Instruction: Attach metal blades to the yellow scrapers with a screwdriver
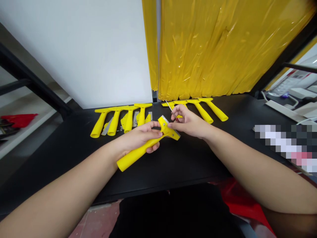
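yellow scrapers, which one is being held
The scraper gripped in the left hand, nearest the camera; the other scrapers lie farther back on the black table, ungripped.

A black tabletop carries a soft, dull sheen. Along the left part of its far edge stands a smooth white panel; along the right part hangs wrinkled yellow sheeting, glossy, with bright glints in its folds. Black metal framing slants up by the far left corner, and a black post rises by the far right corner. Beyond the left edge run pale shelves; beyond the right edge lies white clutter, partly pixelated. Below the near edge shows a reddish floor with pale joint lines.
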The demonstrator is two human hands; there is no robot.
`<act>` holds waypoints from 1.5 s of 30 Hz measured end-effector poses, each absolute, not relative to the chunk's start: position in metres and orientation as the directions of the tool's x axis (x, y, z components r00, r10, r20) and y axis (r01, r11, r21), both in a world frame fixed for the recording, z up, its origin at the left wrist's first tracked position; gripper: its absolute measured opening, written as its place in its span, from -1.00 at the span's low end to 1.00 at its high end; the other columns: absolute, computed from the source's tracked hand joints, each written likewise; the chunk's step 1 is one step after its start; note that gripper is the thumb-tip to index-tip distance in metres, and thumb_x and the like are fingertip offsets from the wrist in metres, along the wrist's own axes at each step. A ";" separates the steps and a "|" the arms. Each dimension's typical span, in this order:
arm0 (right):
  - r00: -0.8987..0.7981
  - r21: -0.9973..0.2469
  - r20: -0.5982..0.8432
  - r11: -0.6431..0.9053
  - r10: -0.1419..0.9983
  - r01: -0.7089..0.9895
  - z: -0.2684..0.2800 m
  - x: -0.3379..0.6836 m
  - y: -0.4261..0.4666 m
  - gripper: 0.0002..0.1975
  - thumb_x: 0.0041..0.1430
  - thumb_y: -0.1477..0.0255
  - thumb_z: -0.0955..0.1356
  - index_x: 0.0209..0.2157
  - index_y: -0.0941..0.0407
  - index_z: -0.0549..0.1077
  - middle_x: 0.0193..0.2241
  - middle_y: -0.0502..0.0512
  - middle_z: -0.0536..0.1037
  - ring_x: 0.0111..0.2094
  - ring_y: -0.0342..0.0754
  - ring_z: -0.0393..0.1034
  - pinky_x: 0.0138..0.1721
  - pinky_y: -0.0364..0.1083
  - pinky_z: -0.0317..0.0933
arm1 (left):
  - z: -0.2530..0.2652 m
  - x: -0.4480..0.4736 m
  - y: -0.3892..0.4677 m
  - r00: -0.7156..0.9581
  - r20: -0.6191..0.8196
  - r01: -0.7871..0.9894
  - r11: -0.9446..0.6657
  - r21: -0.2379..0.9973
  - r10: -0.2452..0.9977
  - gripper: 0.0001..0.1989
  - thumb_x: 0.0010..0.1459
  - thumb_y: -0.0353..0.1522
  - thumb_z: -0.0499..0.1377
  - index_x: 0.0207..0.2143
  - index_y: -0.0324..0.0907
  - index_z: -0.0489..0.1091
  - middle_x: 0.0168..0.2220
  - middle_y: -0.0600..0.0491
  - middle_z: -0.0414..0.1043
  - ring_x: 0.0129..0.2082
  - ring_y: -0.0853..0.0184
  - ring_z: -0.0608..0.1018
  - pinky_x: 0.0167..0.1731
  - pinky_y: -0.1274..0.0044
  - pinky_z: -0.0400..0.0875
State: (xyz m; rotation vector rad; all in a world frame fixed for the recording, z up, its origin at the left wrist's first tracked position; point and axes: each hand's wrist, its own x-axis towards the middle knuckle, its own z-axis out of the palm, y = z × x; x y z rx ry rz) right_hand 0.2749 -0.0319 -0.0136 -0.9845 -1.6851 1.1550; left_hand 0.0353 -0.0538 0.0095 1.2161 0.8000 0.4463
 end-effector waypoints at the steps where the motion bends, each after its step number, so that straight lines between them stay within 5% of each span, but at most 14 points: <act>1: -0.325 -0.940 0.237 0.301 0.915 0.161 -0.014 0.278 -0.031 -0.60 0.03 0.37 0.54 -0.19 0.03 0.31 -0.25 0.00 0.43 -0.36 -0.11 0.31 -0.30 -0.04 0.29 | 0.009 0.035 -0.053 0.630 -0.297 0.088 0.314 0.945 0.718 -0.61 0.27 -0.26 0.33 -0.01 -0.11 0.20 -0.54 0.17 0.42 -0.66 0.45 0.43 -0.67 0.67 0.23; 5: -0.404 -0.813 0.345 0.485 0.847 0.322 -0.004 0.293 -0.031 -0.87 0.25 0.36 0.44 -0.19 0.07 0.47 -0.29 0.06 0.53 -0.33 -0.04 0.39 -0.27 -0.01 0.30 | 0.008 0.037 -0.052 0.483 -0.211 -0.009 0.246 0.969 0.850 -0.55 0.20 -0.33 0.35 -0.05 -0.09 0.13 -0.55 0.19 0.39 -0.65 0.43 0.43 -0.67 0.67 0.24; 11: -0.412 -0.648 0.412 0.579 0.813 0.494 0.010 0.301 -0.039 -0.82 0.40 0.29 0.37 -0.09 0.06 0.55 -0.38 0.02 0.53 -0.42 -0.08 0.32 -0.37 -0.05 0.17 | 0.007 0.040 -0.051 0.272 -0.028 -0.114 0.062 0.992 0.962 -0.55 0.17 -0.41 0.33 -0.04 -0.08 0.12 -0.40 0.20 0.39 -0.60 0.45 0.48 -0.66 0.65 0.33; 18: -0.337 -0.714 0.420 0.537 0.842 0.450 0.006 0.297 -0.041 -0.82 0.39 0.25 0.39 -0.21 0.03 0.36 -0.44 -0.04 0.39 -0.47 -0.10 0.22 -0.43 -0.08 0.13 | 0.004 0.043 -0.052 0.191 0.070 -0.067 -0.059 0.996 0.979 -0.61 0.21 -0.43 0.28 -0.05 -0.05 0.13 -0.26 0.17 0.38 -0.60 0.48 0.48 -0.68 0.62 0.37; 32: -0.284 -0.739 0.388 0.480 0.877 0.473 0.009 0.292 -0.043 -0.80 0.36 0.24 0.41 -0.25 0.06 0.38 -0.50 -0.07 0.36 -0.51 -0.12 0.17 -0.47 -0.09 0.08 | -0.004 0.042 -0.051 0.178 0.155 0.083 -0.172 0.982 0.972 -0.63 0.26 -0.38 0.25 -0.02 -0.05 0.12 0.10 -0.04 0.33 -0.61 0.56 0.50 -0.68 0.61 0.43; 38: -0.307 -0.728 0.340 0.455 0.889 0.513 0.012 0.287 -0.043 -0.62 0.45 0.16 0.28 -0.40 0.09 0.41 -0.55 -0.03 0.35 -0.49 -0.11 0.21 -0.42 -0.07 0.08 | -0.013 0.037 -0.049 0.179 0.259 0.192 -0.292 0.937 0.949 -0.62 0.29 -0.30 0.28 0.03 -0.03 0.16 0.21 -0.10 0.33 -0.57 0.57 0.53 -0.67 0.65 0.45; 45: -0.327 -0.772 0.352 0.469 0.877 0.429 0.007 0.289 -0.045 -0.77 0.33 0.26 0.42 -0.19 0.04 0.31 -0.48 -0.10 0.34 -0.49 -0.12 0.18 -0.43 -0.09 0.10 | -0.009 0.037 -0.050 0.144 0.257 0.170 -0.280 0.945 0.956 -0.59 0.23 -0.34 0.33 0.04 -0.02 0.23 0.17 -0.06 0.38 -0.57 0.57 0.52 -0.68 0.65 0.46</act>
